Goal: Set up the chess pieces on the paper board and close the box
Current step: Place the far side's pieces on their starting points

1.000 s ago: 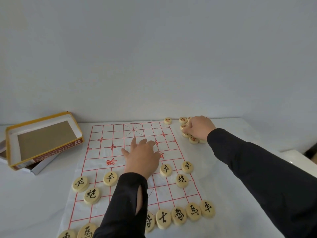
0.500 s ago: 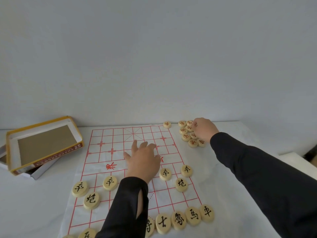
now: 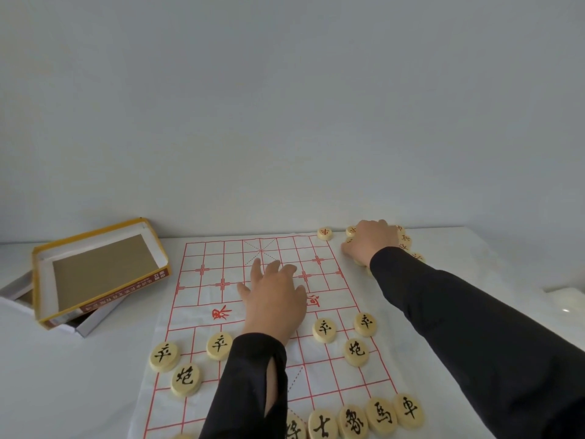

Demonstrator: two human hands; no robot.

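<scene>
A white paper board (image 3: 221, 264) with a red grid lies on the table. Black-lettered wooden pieces stand on its near half: soldiers (image 3: 164, 354) (image 3: 324, 329), cannons (image 3: 185, 378) (image 3: 356, 351) and a back row (image 3: 383, 416). My left hand (image 3: 273, 299) lies flat on the board's middle, fingers spread, holding nothing. Beyond the far right corner sits a pile of red-lettered pieces (image 3: 405, 239). My right hand (image 3: 370, 242) covers it with fingers bent down; whether it holds a piece is hidden. One red piece (image 3: 325, 232) stands alone at the far corner.
The yellow-rimmed box lid (image 3: 95, 229) lies open side up at the left, skewed across the white box base (image 3: 15, 289). A plain wall rises just behind the table's far edge. A pale object (image 3: 566, 299) sits at the right edge.
My right hand has shifted left across the red pile, now covering its left part. My left hand has stayed flat on the board. The view has tilted slightly.
</scene>
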